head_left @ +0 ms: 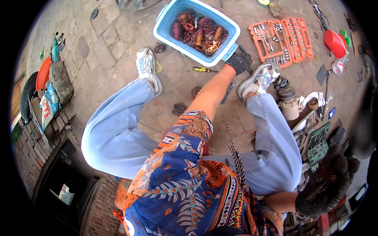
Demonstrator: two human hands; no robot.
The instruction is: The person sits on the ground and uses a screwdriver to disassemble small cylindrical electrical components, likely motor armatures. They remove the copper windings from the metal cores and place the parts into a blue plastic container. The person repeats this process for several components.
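1. Blue plastic tub (167, 27) sits on the paved ground (106, 51) out past the feet, loaded with reddish-brown bundles (206, 24) that look like coiled wire.
2. Left hand (238, 63), in a dark glove, is reaching to the tub's near right corner, right by the handle (229, 52). Can't tell from here if the fingers are pinching anything.
3. Right hand (327, 188), also gloved, is way off to the side near the teal tool case (318, 143). Fingers look loosely bent, but no idea if anything's in them.
4. My two cents: for any grip at that corner, get the whole palm around the handle, not just fingertips, and lean in, since that reach is pretty stretched.
5. Watch the yellow-and-black screwdriver (202, 69) just on the near side of the tub; I'd keep it clear so nothing snags.
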